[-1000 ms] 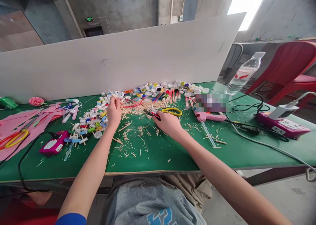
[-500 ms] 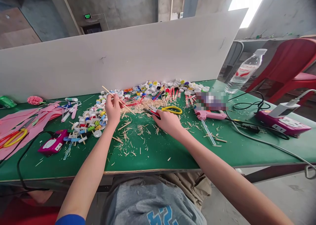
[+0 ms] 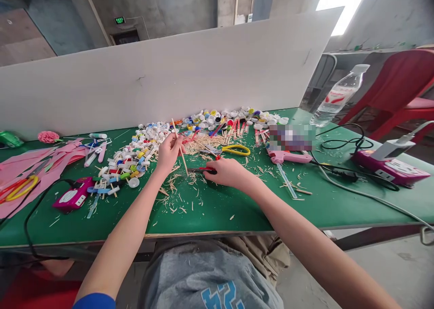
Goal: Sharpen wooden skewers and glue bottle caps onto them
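Observation:
In the head view my left hand point(image 3: 168, 153) pinches a thin wooden stick point(image 3: 183, 159), held steeply with its lower end near the table. My right hand point(image 3: 228, 172) is wrapped round a red-and-black-handled tool point(image 3: 210, 170). Its dark, narrow tip points left at the stick's lower end; I cannot tell whether they touch, nor whether it is a knife or pliers. Behind my right hand lie scissors with yellow handles point(image 3: 237, 150). A heap of wooden sticks and splinters point(image 3: 213, 141) lies beyond both hands, with shavings scattered below them.
Bottle caps point(image 3: 144, 141) are piled left and along the white board point(image 3: 152, 83). A pink glue gun point(image 3: 288, 157) lies right, near a water bottle point(image 3: 339, 94), cables and a purple power strip point(image 3: 389, 168). Pink sheets point(image 3: 61, 157) and another purple power strip point(image 3: 74, 195) are left.
My left hand has moved right, turning the stick from a slant to nearly upright. My right hand has come slightly nearer to me, bringing the tool's tip to the stick's lower end.

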Demonstrator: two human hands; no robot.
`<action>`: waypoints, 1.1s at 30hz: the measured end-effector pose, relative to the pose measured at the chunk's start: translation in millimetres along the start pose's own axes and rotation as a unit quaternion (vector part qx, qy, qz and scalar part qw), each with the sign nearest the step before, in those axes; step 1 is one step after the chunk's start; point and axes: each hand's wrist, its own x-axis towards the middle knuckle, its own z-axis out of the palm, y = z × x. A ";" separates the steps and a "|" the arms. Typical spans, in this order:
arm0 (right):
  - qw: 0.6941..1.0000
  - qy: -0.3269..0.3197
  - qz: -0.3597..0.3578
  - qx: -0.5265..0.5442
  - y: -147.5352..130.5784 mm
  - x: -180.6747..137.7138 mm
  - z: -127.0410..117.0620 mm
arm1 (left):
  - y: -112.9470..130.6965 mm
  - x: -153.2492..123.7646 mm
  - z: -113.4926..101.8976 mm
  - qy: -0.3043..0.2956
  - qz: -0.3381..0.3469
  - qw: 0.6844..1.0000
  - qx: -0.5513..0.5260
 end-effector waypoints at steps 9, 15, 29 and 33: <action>0.999 0.034 -0.016 -0.038 1.8 1.6 1.5 | -4.9 -1.0 0.7 -0.007 0.014 1.000 0.022; 0.994 0.084 -0.063 -0.033 -6.1 5.3 7.4 | -3.7 -3.4 1.4 0.004 0.026 0.999 0.040; 0.972 0.093 -0.150 -0.157 -18.1 3.6 13.8 | 0.2 -5.2 -3.1 0.003 0.051 0.995 0.085; 0.965 0.077 -0.186 -0.170 -15.8 6.1 13.4 | 3.6 -6.3 -3.4 0.000 0.051 0.994 0.092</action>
